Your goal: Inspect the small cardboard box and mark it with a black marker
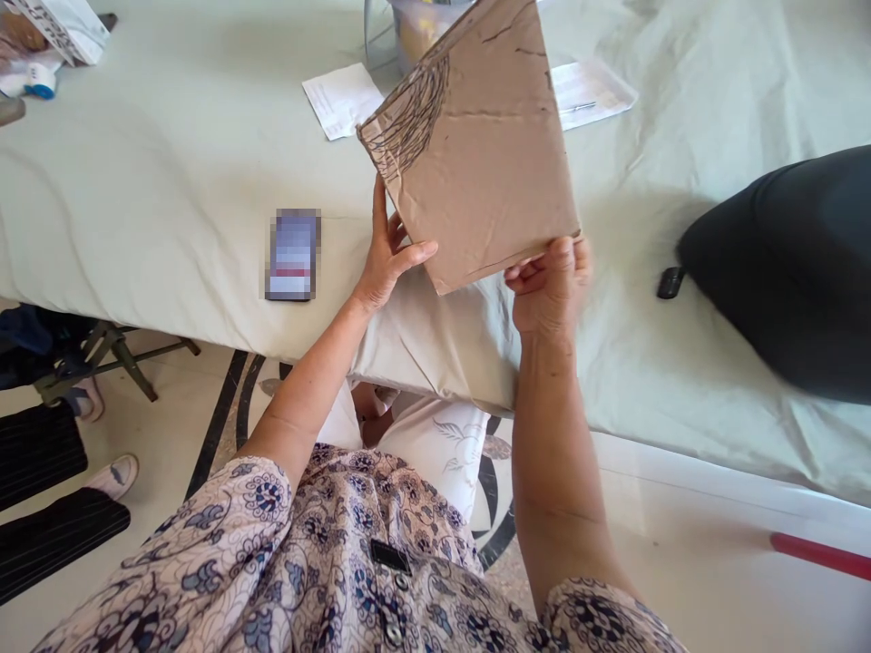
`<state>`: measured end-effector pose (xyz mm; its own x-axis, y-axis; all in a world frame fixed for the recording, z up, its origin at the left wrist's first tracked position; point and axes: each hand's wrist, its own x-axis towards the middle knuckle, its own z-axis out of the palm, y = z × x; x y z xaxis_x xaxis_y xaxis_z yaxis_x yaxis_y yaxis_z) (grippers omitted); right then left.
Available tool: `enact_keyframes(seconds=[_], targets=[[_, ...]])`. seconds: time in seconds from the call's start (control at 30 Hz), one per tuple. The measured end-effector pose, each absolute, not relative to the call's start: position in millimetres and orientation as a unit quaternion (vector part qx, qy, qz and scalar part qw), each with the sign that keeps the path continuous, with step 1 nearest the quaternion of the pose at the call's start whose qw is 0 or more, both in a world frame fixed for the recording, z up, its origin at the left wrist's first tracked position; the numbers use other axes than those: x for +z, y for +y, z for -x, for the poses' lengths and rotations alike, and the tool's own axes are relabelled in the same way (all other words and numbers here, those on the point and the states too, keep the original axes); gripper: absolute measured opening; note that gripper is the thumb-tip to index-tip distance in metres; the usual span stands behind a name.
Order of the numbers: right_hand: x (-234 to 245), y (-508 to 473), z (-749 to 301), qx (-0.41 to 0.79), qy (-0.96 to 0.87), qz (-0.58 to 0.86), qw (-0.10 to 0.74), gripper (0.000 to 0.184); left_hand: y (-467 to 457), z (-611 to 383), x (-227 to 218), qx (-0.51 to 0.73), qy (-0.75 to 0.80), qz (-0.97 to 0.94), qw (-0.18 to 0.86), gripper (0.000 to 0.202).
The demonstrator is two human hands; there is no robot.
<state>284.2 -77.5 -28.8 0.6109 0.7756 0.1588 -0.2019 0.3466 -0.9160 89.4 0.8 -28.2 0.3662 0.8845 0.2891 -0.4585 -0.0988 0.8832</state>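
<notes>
A flat brown cardboard piece (490,163), tilted above the table, is held between my two hands. Dark scribbled lines cover its upper left corner, with a few short strokes near the top. My left hand (391,258) grips the lower left edge, thumb on the near face and fingers behind. Along the bottom edge near the right corner, my right hand (551,277) pinches the cardboard between thumb and curled fingers. To the left of my left hand lies a phone (294,254), its screen blurred out.
Behind the cardboard are a clear plastic tub (415,36), a white paper (340,100) and a white sheet or tray (595,91) with a thin pen-like item. A black bag-like object (789,272) stands at right. Another person's legs (54,490) show at lower left.
</notes>
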Motion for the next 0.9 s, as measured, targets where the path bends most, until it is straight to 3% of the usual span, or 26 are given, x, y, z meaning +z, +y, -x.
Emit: enact_keyframes(seconds=[0.13, 0.4, 0.73, 0.9], targets=[[-31, -77, -293, 0.296, -0.299, 0.483, 0.768, 0.057, 4, -88, -30, 0.521, 0.192, -0.551, 0.623, 0.127], [-39, -75, -296, 0.321, -0.302, 0.485, 0.755, 0.069, 4, -89, -29, 0.482, 0.197, -0.532, 0.668, 0.136], [-33, -75, -292, 0.297, -0.264, 0.496, 0.772, 0.055, -4, -84, -27, 0.458, 0.197, -0.442, 0.746, 0.077], [-46, -70, -297, 0.316, -0.311, 0.499, 0.745, 0.060, -8, -88, -17, 0.414, 0.246, -0.402, 0.779, 0.066]])
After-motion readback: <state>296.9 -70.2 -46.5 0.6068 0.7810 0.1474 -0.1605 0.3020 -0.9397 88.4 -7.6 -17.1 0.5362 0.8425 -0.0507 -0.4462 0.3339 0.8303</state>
